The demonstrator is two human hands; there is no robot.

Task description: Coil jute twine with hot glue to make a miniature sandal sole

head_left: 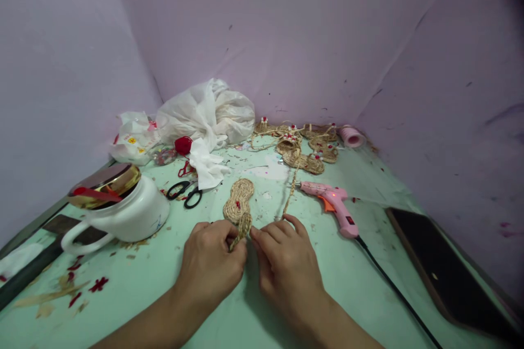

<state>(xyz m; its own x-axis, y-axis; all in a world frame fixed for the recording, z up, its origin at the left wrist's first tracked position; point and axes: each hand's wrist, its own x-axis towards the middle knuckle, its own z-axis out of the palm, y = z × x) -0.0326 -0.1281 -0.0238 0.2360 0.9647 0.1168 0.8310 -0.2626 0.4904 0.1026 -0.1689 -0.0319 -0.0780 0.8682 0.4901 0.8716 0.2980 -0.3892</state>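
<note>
My left hand [213, 256] is closed on a small coil of braided straw cord [244, 224], pinched between thumb and fingers. My right hand [286, 256] has its fingers closed at the coil's right side, on the straw cord. A length of that straw braid [292, 191] leads away from behind my right fingers toward the back. Just beyond the coil, a sole-shaped straw piece [240, 192] lies flat with a small red spot on it. To the right rests a pink glue gun [333, 202] with an orange trigger, its nozzle near the braid.
Black-handled scissors [192, 197], a white cloth [207, 166] and a red yarn ball [183, 145] lie left of centre. A white mug [141, 210] stands at left. Finished straw slippers [301, 155] and a plastic bag [213, 112] sit at the back. A phone [434, 262] lies right.
</note>
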